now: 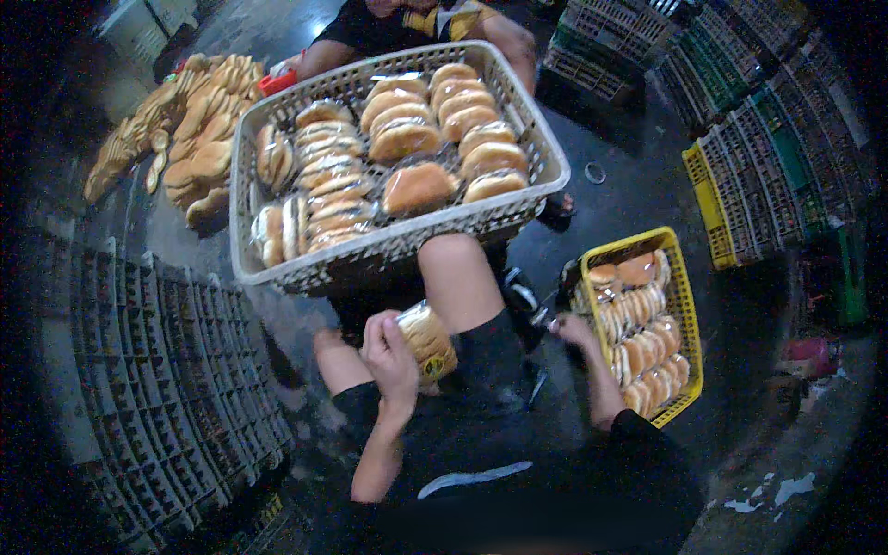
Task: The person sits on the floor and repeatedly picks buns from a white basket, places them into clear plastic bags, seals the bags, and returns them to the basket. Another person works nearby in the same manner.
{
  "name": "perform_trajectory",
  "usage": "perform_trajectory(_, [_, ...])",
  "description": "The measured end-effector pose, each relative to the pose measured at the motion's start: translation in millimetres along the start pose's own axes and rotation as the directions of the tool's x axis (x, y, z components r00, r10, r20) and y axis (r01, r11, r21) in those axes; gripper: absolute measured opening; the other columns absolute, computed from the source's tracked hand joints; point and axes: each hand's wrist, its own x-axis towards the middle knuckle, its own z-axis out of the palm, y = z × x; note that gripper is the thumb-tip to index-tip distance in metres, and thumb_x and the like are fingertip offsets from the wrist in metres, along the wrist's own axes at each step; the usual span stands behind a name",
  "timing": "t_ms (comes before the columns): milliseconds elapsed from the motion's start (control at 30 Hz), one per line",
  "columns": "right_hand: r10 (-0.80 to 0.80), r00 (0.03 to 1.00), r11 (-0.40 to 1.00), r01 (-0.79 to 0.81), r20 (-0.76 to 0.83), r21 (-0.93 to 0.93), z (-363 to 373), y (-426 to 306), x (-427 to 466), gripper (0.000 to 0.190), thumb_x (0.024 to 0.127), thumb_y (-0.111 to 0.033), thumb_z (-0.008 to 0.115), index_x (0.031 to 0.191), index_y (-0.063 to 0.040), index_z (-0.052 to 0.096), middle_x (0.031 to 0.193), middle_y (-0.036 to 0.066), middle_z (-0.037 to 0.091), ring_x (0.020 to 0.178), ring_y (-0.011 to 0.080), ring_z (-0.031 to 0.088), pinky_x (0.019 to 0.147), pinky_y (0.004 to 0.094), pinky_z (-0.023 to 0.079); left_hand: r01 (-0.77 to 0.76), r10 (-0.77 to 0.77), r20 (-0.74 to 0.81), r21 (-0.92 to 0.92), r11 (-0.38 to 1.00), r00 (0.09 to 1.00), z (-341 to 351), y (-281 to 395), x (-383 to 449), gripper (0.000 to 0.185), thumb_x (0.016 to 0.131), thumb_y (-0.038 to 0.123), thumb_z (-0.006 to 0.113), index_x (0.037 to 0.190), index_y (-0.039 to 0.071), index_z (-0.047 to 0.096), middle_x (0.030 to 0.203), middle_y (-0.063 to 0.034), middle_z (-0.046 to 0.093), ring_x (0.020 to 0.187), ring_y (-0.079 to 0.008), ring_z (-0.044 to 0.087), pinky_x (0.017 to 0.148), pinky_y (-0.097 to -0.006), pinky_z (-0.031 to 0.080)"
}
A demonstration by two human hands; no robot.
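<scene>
My left hand (390, 357) grips a clear-wrapped bread packet (424, 340) with a round yellow-and-black sticker, held above my lap near my bare knee. Off to the right, my right hand (574, 330) reaches down beside a yellow plastic crate (696, 333). Its fingers are blurred, so whether they hold some small pale item is unclear. Rows of wrapped buns (642, 350) fill that crate. Before me, a white-grey plastic crate (399, 236) carries more wrapped buns (420, 189) in rows, some on edge and one lying flat.
Unwrapped buns (208, 132) are heaped at the upper left. Across the crate sits another person (347, 41), close to a red object (279, 83). Stacked crates rise on the left (173, 381) and right (756, 173). A ring-shaped item (594, 173) lies on the dark floor.
</scene>
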Motion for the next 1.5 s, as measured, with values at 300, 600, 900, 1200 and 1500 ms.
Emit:
perform_trajectory(300, [-0.858, 0.393, 0.245, 0.879, -0.331, 0.408, -140.0, -260.1, -112.4, 0.019, 0.077, -0.022, 0.057, 0.080, -0.004, 0.062, 0.108, 0.015, 0.053, 0.101, 0.0211, 0.049, 0.086, 0.0330, 0.037, -0.702, 0.701, -0.030, -0.027, 0.712, 0.712, -2.6, 23.9, 3.7, 0.021, 0.088, 0.019, 0.045, 0.084, 0.001, 0.053, 0.079, -0.0132, 0.054, 0.071, -0.0287, 0.053, 0.064, -0.0371, 0.044])
perform_trajectory(600, [-0.797, 0.595, 0.480, 0.522, 0.102, 0.705, -108.2, -284.7, -57.3, 0.042, 0.076, -0.034, 0.061, 0.098, 0.002, 0.059, 0.088, 0.014, 0.063, 0.074, 0.0174, 0.061, 0.071, 0.0304, 0.047, -0.562, 0.563, -0.034, 0.043, 0.826, 0.826, -1.4, 24.8, 10.9, 0.027, 0.091, 0.021, 0.040, 0.081, -0.001, 0.053, 0.079, -0.0131, 0.053, 0.071, -0.0276, 0.053, 0.064, -0.0344, 0.043])
perform_trajectory(900, [-0.449, 0.752, 0.533, 0.659, -0.484, 0.530, -150.8, -267.1, -39.9, 0.036, 0.074, -0.025, 0.066, 0.097, 0.002, 0.060, 0.083, 0.012, 0.064, 0.080, 0.0180, 0.060, 0.071, 0.0316, 0.048, -0.328, 0.155, -0.368, -0.471, 0.819, 0.917, 64.2, 14.9, 172.5, 0.031, 0.092, 0.025, 0.039, 0.083, -0.001, 0.054, 0.071, -0.0054, 0.052, 0.069, -0.0152, 0.049, 0.068, -0.0305, 0.042])
perform_trajectory(1200, [-0.674, 0.637, 0.693, 0.720, -0.374, -0.023, -198.7, -333.5, 120.6, 0.039, 0.072, -0.030, 0.064, 0.093, 0.003, 0.060, 0.089, 0.017, 0.062, 0.079, 0.0252, 0.061, 0.072, 0.0328, 0.047, -0.560, 0.263, 0.612, 0.362, 0.745, 0.746, 112.7, -23.6, 157.6, 0.037, 0.082, 0.039, 0.049, 0.093, 0.005, 0.061, 0.088, -0.0161, 0.061, 0.076, -0.0325, 0.059, 0.066, -0.0409, 0.047])
perform_trajectory(1500, [-0.785, 0.519, 0.583, 0.437, -0.337, -0.685, -191.7, -338.6, 104.7, 0.062, 0.055, -0.039, 0.071, 0.101, -0.001, 0.055, 0.095, 0.018, 0.057, 0.085, 0.0337, 0.056, 0.076, 0.0441, 0.043, -0.243, -0.082, 0.664, 0.382, 0.892, 0.743, 88.7, -12.2, 160.7, 0.051, 0.083, 0.050, 0.041, 0.105, 0.008, 0.059, 0.088, -0.0179, 0.062, 0.084, -0.0310, 0.060, 0.078, -0.0390, 0.045])
